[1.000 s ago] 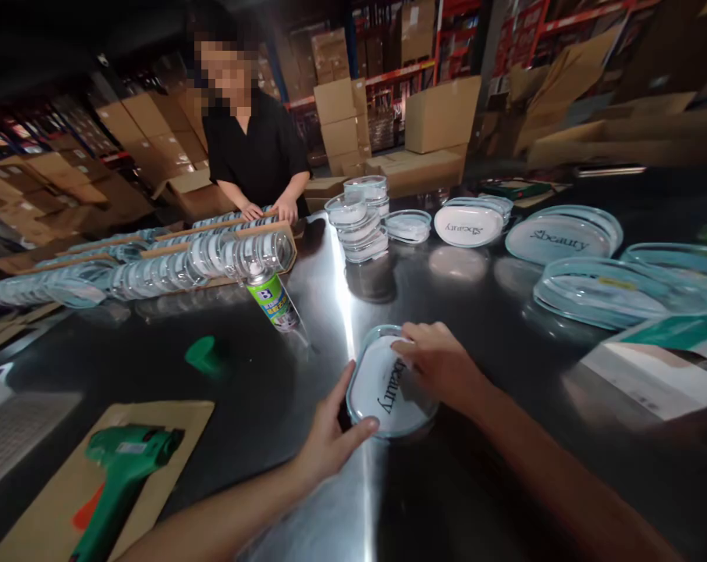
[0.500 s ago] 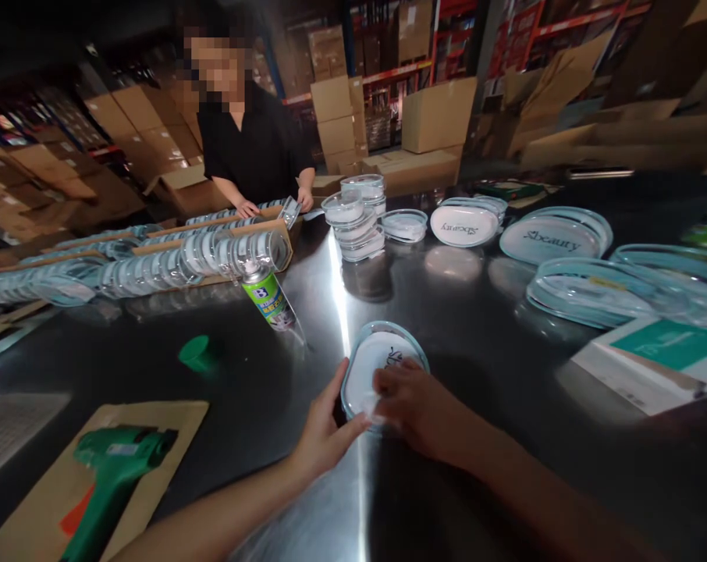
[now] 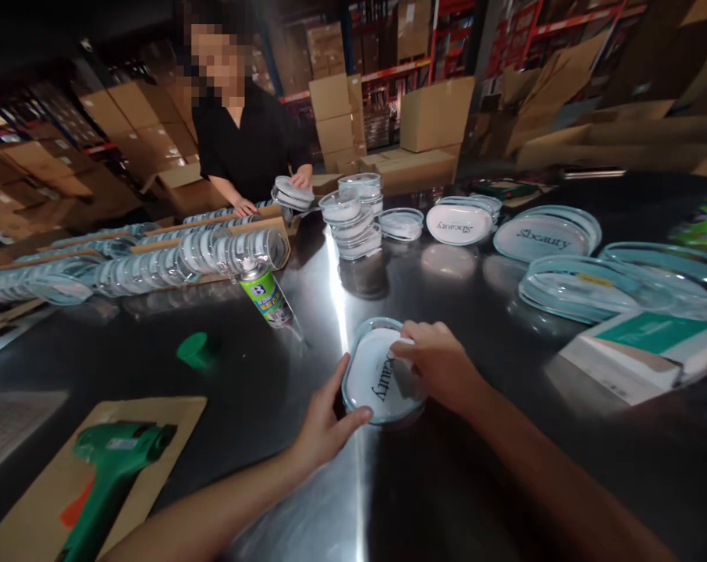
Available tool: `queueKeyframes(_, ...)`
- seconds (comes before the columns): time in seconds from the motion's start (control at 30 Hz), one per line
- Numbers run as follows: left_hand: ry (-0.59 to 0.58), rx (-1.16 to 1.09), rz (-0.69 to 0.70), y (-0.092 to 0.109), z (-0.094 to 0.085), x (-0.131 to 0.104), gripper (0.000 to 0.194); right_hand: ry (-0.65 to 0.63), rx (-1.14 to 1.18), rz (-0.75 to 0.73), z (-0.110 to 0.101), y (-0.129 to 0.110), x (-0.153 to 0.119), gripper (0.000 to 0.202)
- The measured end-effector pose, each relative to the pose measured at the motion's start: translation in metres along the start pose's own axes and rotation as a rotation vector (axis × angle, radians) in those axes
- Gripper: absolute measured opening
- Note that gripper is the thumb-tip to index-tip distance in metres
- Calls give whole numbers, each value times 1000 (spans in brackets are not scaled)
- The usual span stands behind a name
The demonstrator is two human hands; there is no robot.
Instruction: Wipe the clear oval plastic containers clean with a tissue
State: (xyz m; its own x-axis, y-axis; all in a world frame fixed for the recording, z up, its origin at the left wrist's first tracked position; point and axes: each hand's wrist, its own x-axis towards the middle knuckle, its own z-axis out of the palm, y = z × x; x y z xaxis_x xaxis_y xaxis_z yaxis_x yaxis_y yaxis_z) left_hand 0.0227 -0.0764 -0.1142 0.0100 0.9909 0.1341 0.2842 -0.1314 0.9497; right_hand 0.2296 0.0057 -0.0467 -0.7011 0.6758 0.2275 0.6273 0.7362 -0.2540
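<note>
Currently, the left hand (image 3: 328, 425) clasps an oval case (image 3: 370, 355) on the worktop (image 3: 265, 375); the right hand (image 3: 438, 361) curls over the lettered top (image 3: 381, 381), its grip unclear.

The counter (image 3: 271, 382) looked like smooth metal with a mirror-like sheen. The oval case (image 3: 374, 368) seemed glossy, clear plastic; the spray can (image 3: 267, 298) had a shiny finish, the glue gun (image 3: 111, 462) smooth plastic, the cardboard sheet (image 3: 52, 480) dull and matt.
</note>
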Motion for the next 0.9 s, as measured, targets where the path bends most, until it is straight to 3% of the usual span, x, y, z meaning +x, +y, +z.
queueKeyframes(0.17,-3,22,11,1,-4,0,77,-92,27,-101,4,-4,-5,32)
queueKeyframes(0.27,-52,34,63,-1,-4,0,67,-75,-4,-7,2,-2,-10,38)
queueKeyframes(0.33,-42,30,92,-4,-3,2,80,-74,-12,28,2,-5,-10,39)
queueKeyframes(0.47,-14,32,51,-6,-3,9,132,-101,3,26,8,-20,0,37)
queueKeyframes(0.53,-14,43,26,-5,-6,15,138,-113,-6,46,12,-28,5,32)
queueKeyframes(0.67,50,60,15,-3,-9,24,132,-161,-40,66,19,-39,18,13)
queueKeyframes(0.9,132,53,20,-4,-1,26,116,-224,-5,-88,23,-42,29,13)
